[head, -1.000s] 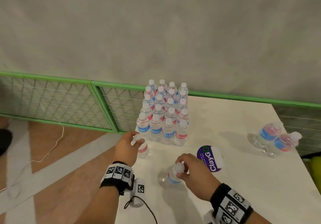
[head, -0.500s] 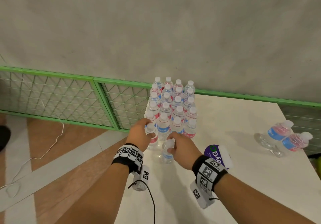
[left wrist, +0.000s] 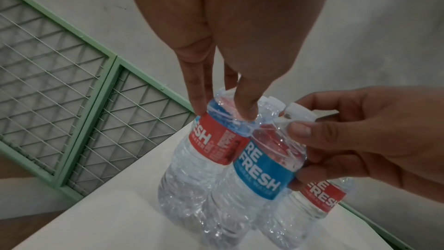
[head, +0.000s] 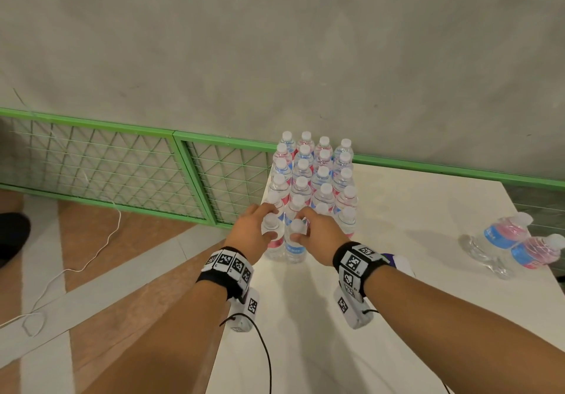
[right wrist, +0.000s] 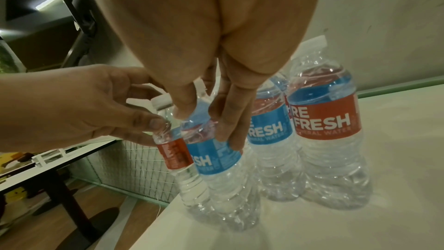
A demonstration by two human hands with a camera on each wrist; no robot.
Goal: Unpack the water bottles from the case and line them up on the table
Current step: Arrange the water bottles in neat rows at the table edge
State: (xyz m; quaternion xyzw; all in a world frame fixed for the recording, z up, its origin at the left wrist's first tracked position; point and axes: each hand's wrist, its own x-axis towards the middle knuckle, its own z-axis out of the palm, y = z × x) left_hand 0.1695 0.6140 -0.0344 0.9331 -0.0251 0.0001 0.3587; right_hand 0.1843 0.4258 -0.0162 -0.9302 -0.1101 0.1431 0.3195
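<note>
A: What are the hands doing?

B: The left hand [head: 255,231] holds one bottle [head: 273,236]. The right hand [head: 318,234] holds the next bottle [head: 295,242].

A: Where?

B: Right in front of the bottle block [head: 315,176], touching it.

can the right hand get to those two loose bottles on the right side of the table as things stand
Probably not right away. The right hand is gripping a blue-label bottle at the front of the block. The table between it and the two loose bottles looks bare, so once it lets go the way seems free.
</note>
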